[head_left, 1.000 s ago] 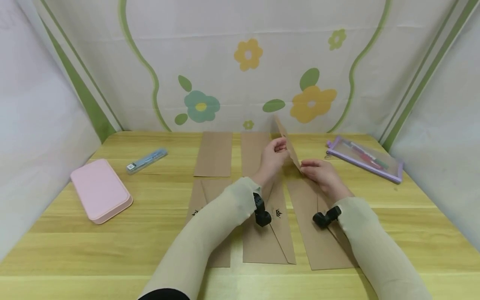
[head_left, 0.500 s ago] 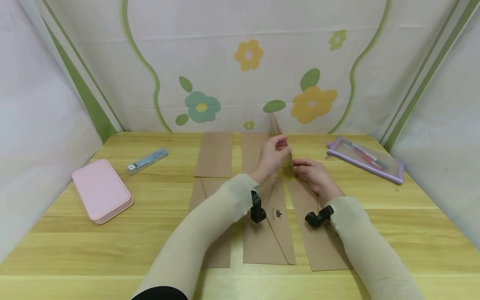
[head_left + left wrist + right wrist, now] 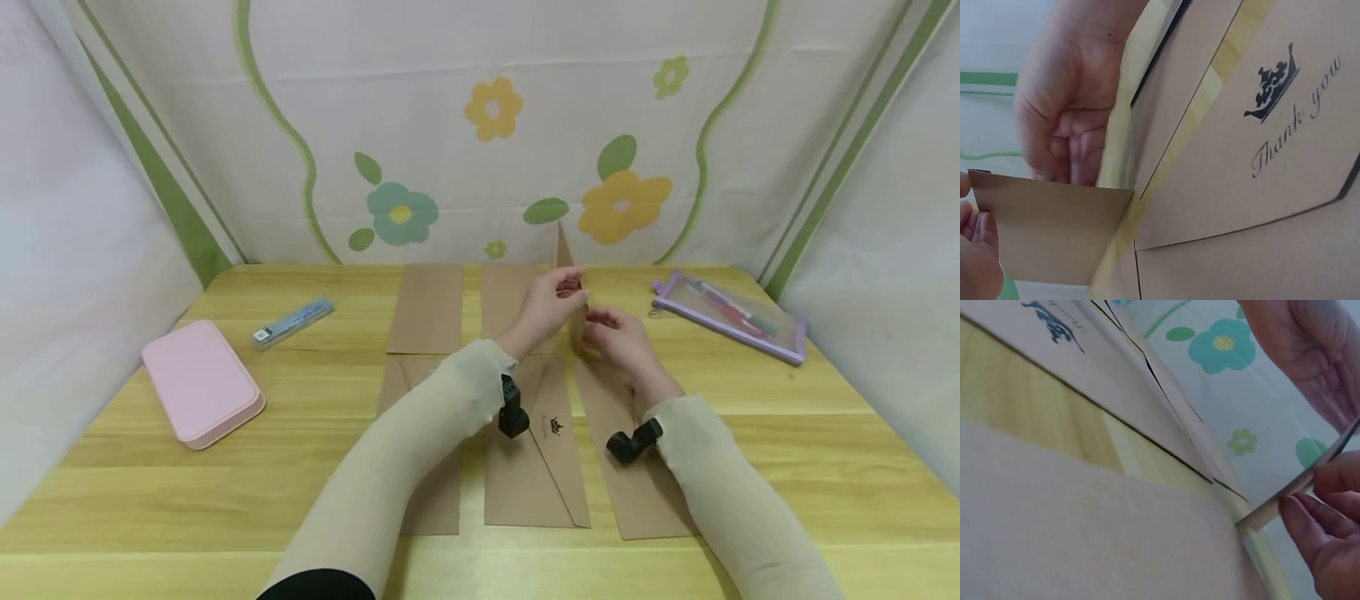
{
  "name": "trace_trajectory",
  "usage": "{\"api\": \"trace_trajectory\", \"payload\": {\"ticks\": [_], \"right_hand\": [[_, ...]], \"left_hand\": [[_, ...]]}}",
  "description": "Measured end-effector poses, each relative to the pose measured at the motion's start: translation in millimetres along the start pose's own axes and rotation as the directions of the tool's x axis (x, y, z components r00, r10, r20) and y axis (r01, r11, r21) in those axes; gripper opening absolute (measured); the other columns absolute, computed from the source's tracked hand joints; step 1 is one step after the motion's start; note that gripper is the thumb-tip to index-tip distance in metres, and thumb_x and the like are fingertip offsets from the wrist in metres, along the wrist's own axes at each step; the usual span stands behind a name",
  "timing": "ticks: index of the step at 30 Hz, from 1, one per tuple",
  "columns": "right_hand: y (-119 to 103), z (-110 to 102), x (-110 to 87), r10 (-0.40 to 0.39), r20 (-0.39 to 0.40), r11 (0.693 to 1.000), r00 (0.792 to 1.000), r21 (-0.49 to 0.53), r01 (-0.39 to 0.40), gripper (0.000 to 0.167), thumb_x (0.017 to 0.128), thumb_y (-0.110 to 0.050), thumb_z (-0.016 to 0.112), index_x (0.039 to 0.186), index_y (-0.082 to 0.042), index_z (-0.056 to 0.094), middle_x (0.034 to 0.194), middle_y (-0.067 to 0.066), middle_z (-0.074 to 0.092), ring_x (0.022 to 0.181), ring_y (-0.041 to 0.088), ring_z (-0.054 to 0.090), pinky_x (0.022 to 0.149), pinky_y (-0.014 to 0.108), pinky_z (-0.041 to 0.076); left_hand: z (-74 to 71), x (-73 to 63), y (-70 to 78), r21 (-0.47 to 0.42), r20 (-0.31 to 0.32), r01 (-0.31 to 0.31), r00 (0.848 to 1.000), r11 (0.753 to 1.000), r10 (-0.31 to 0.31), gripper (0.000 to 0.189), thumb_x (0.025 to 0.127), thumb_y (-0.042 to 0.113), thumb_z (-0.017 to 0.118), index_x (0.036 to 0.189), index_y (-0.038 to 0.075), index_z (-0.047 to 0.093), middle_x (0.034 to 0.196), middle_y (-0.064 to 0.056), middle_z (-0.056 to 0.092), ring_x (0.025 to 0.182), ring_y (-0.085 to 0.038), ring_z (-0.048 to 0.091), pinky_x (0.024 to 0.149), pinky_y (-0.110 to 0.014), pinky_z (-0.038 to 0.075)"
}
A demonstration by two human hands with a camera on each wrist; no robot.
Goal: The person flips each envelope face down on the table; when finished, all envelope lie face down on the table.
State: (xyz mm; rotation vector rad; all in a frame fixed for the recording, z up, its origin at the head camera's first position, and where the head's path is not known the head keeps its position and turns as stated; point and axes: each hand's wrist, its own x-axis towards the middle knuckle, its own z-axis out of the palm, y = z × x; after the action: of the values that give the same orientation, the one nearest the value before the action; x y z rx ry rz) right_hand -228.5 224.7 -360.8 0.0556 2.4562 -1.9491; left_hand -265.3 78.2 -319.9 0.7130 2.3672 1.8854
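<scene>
A brown kraft envelope (image 3: pixel 578 325) stands upright, nearly edge-on, between both hands above the back right of the rows. My left hand (image 3: pixel 546 310) pinches its upper part; in the left wrist view the left fingers (image 3: pixel 974 232) are at the envelope's edge. Lower down, my right hand (image 3: pixel 622 346) pinches it between thumb and fingers, as the right wrist view shows at the envelope's strip-like edge (image 3: pixel 1266 511). Flat on the table lie a middle envelope (image 3: pixel 525 492) with a crown and "Thank you", a right envelope (image 3: pixel 630 492), and a back left envelope (image 3: pixel 427 308).
The wooden table (image 3: pixel 187 500) backs onto a flower-print cloth (image 3: pixel 435 100). At left are a pink case (image 3: pixel 201 375) and a slim clear-blue box (image 3: pixel 292 323). A purple-edged zip pouch (image 3: pixel 731 315) with pens lies at right. The left arm covers part of the front left envelope (image 3: pixel 438 508).
The envelope has turned from a slant to nearly upright. My right hand has moved left and slightly away from me with it; my left hand has shifted slightly right.
</scene>
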Motion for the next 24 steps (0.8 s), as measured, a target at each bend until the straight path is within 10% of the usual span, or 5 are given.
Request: {"api": "trace_trajectory", "payload": {"ticks": [11,24], "right_hand": [[-9,15,-8.5,-0.212,-0.215,0.973,0.953,0.045,0.227,0.028,0.088,0.0,0.053,0.114,0.01,0.054,0.114,0.022,0.056,0.098,0.021,0.059,0.078,0.014,0.049],[-8,21,-11.1,-0.386,-0.298,0.913,0.873,-0.261,0.314,0.017,0.081,-0.002,0.062,0.097,0.002,0.064,0.093,0.016,0.067,0.083,0.006,0.058,0.068,0.009,0.046]], "left_hand": [[-0.2,-2.2,-2.5,0.008,0.006,-0.017,1.0,1.0,0.017,0.037,0.09,0.01,0.059,0.126,0.001,0.054,0.123,-0.011,0.057,0.111,-0.02,0.055,0.09,-0.018,0.045],[2.2,-2.0,-5.6,-0.077,-0.045,-0.016,0.999,0.997,0.013,0.035,0.088,0.008,0.061,0.122,0.002,0.057,0.119,-0.011,0.059,0.108,-0.02,0.056,0.09,-0.018,0.045]]}}
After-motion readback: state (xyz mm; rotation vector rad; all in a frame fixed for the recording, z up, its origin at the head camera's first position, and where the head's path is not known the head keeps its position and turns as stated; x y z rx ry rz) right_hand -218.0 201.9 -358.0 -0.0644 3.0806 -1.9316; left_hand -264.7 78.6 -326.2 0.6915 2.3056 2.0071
